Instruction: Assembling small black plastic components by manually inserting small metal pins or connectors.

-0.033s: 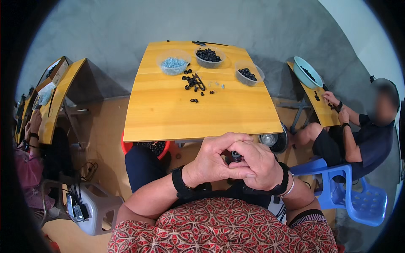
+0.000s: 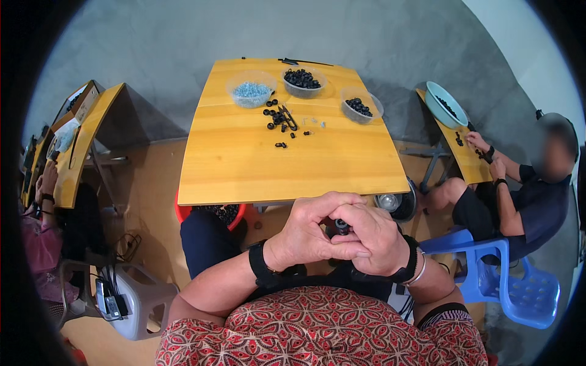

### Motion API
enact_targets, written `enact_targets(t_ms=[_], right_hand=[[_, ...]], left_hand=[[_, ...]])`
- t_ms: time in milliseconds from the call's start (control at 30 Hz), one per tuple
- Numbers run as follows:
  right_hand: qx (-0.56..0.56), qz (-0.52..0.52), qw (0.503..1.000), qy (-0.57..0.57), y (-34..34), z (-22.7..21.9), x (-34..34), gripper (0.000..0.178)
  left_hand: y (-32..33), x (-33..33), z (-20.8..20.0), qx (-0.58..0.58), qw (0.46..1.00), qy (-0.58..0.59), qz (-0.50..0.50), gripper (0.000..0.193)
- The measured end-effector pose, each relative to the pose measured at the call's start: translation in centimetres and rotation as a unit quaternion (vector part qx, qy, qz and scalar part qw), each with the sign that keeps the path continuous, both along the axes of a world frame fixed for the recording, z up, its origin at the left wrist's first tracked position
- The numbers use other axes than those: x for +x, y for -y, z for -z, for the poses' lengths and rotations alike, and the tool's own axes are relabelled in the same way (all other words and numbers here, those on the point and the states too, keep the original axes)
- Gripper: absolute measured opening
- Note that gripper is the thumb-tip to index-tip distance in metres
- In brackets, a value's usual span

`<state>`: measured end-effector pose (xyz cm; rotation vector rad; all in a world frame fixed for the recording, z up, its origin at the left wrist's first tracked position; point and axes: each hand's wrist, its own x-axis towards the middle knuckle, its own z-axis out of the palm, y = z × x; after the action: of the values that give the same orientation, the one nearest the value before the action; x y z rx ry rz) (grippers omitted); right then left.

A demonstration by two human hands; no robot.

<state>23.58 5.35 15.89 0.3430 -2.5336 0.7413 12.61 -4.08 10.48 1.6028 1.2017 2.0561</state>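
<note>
Just beyond the table's near edge, over my lap, my left hand [image 2: 307, 229] and my right hand [image 2: 376, 243] are cupped together. Between their fingers sits a small, glossy black round part [image 2: 342, 225], gripped from both sides; its lower portion is hidden. On the wooden table [image 2: 293, 177] ahead, loose black parts [image 2: 270, 113] lie scattered around black thread snips [image 2: 287, 119]. Behind them stand a clear bowl of pale blue pieces [image 2: 251, 91] and a clear bowl of black parts [image 2: 302, 80]. A smaller clear tub [image 2: 361, 110] with black parts is to the right.
A red basin [image 2: 182, 213] of black parts stands beneath the table's left corner. Under the right corner is a dark basin [image 2: 412, 206]. One person [image 2: 531, 195] works at the right table near a blue chair [image 2: 519, 287]; another [image 2: 46, 238] sits left, beside a grey stool [image 2: 143, 299].
My hands and the black part keep their place. At the left table, the other person's hands have shifted slightly.
</note>
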Motion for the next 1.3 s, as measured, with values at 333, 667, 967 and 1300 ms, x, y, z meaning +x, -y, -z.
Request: enact_targets(t_ms=[333,667,967,1300], right_hand=[[-0.020,-0.001,0.999,0.030,-1.0,1.0,-2.0,0.037],[0.001,0.048,0.999,-0.008,-3.3,0.4,-3.4,0.031],[0.037,0.024,0.999,0.022,-3.0,0.8,-2.5,0.030],[-0.006,-0.006,0.999,0.038,-2.4,1.0,-2.2,0.042]], left_hand=[[-0.2,-2.0,1.1,-0.062,0.998,-0.015,-0.007,0.059],[-0.5,-3.7,0.5,-0.172,0.910,0.320,0.201,0.027],[0.3,-2.7,-0.6,-0.246,0.858,0.387,0.233,0.012],[0.8,-2.4,-0.5,-0.270,0.864,0.346,0.247,0.015]])
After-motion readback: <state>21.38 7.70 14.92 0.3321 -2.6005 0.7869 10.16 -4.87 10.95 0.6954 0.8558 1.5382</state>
